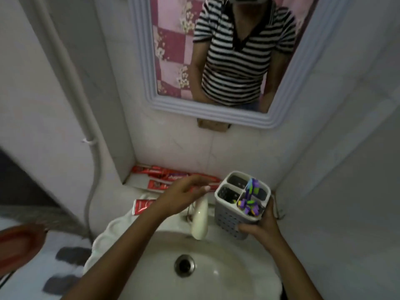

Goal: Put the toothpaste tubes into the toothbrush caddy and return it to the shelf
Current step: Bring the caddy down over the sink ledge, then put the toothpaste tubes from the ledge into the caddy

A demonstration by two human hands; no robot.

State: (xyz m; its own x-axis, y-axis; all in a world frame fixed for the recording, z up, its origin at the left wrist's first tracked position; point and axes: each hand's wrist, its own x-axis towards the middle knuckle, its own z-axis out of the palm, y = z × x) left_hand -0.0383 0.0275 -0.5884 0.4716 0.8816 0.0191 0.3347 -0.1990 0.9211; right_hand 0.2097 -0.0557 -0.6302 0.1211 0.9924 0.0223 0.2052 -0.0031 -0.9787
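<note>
My right hand (263, 226) grips a grey perforated toothbrush caddy (236, 215) with a white rim, held tilted over the right side of the sink. One compartment holds purple, green and blue toothbrushes (251, 202); the other compartments look dark. My left hand (184, 191) reaches forward, open, fingers spread, hovering over red toothpaste tubes. Several red tubes (158, 172) lie on the ledge behind the sink, and one more red tube (142, 206) lies on the sink's left rim, partly hidden by my forearm.
A white sink (218, 276) with a metal drain (184, 265) lies below, and a cream tap (200, 221) stands at its back. A mirror (227, 53) hangs above on the tiled wall. A grey hose (91, 191) runs down at left. A red object (19, 243) sits at far left.
</note>
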